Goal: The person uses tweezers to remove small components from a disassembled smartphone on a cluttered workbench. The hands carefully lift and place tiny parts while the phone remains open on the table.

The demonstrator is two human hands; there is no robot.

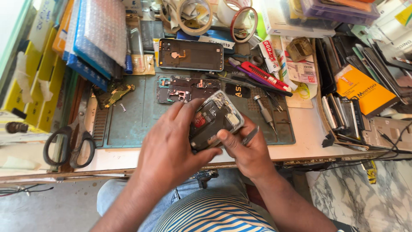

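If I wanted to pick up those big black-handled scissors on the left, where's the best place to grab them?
Probably by the handle loops. The scissors lie flat at the bench's left front edge, loops toward the person and blades pointing away under clutter. Coming from the near side, clear of the left hand, fingers would slip into the loops and draw them back.

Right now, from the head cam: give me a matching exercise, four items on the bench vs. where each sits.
Things:
1. opened phone
2. scissors
3. tape rolls
4. precision screwdriver

Places:
A. far edge of the bench, top centre
B. held between the left hand and right hand
C. on the mat, right of the hands
D. left of the mat, near the bench's front edge

Pairs: 1-B, 2-D, 3-A, 4-C
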